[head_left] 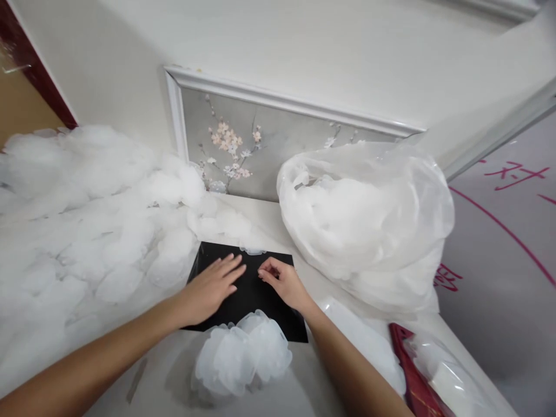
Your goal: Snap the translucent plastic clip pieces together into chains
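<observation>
Here, both hands are working over a black board [256, 298], which is lying on the pale tabletop [269, 223] between a heap of translucent white pieces [87, 214] and a bulging plastic bag [428, 231]. The left hand [208, 292] is lying palm down, fingers extended and grasping nothing visible; the view is not showing whether it is pressing on the board or hovering just above. The right hand [284, 282] is curling thumb toward forefinger, but one cannot tell whether the fingertips are pinching anything. A scalloped cluster [243, 354] is sitting at the board's near edge, and a single piece [254, 252] is showing at its far edge. Good handling is probably depending on a flat left palm that is steadying the board, with right fingertips that are gripping thin rims lightly, one by one, against the contrasting dark surface.
</observation>
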Demonstrator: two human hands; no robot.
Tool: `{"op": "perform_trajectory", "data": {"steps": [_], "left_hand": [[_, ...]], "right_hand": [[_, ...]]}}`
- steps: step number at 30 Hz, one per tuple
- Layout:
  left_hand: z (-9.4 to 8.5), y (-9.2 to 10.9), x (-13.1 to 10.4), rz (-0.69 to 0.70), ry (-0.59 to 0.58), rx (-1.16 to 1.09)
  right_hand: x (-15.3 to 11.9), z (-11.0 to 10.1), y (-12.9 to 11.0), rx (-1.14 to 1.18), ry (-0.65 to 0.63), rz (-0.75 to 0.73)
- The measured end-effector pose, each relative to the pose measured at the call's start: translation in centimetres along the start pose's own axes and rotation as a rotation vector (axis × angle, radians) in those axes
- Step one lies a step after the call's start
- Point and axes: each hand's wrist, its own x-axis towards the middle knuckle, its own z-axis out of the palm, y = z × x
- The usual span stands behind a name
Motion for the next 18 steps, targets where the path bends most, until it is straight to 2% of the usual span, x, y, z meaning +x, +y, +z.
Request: {"op": "perform_trajectory", "data": {"steps": [2, 4, 8, 11, 14, 17, 18], "left_hand": [[2.4, -0.4, 0.8, 0.024, -0.042, 0.018], [3.7, -1.5, 1.0, -0.006, 0.02, 0.033], [3.4, -3.9, 0.9, -0.171, 0.225, 0.046], [2.5, -4.1, -0.1, -0.196, 0.202, 0.147], [1.4, -3.1, -3.9, -0.145, 0.065, 0.264], [-0.4, -3.0, -10.9, -0.068, -0.178, 0.262], [-1.2, -3.3, -13.4, -0.071, -0.203, 0.24]], "right_hand": [[-0.1, 0.2, 0.3, -0.005, -0.026, -0.008], [-0.2, 0.2, 0.6, 0.02, -0.041, -0.001], [-0.2, 0.1, 1.0, 0.042, -0.035, 0.012], [-0.2, 0.2, 1.1, 0.011, -0.036, 0.003], [-0.4, -0.1, 1.1, 0.012, -0.039, -0.002], [-0.1, -0.6, 0.9, 0.044, -0.043, 0.005], [0.2, -0.6, 0.7, 0.062, -0.061, 0.008]]}}
